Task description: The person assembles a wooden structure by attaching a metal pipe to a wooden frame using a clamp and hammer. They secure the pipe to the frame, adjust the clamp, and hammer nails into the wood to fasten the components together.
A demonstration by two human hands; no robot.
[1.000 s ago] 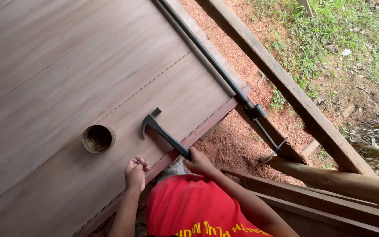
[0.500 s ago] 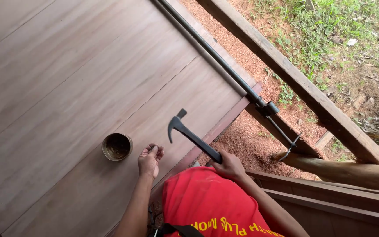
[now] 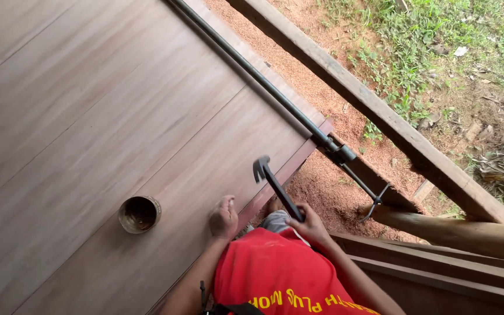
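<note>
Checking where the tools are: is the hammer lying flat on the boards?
No, the right hand holds the hammer raised above the boards' edge.

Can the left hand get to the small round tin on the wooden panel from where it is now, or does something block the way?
Probably yes. The left hand rests on the wooden panel near its edge, and the round tin stands to one side of it on the same surface. Only bare panel lies between them. The hammer is in the right hand.

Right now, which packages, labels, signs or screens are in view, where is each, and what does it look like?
Round open tin: on the wooden panel left of the left hand; dull brown metal, no label visible.
Lettering on the red shirt: yellow, along the bottom edge of the view.
No signs or screens.
The right hand holds a dark hammer, which bears no label.
</note>
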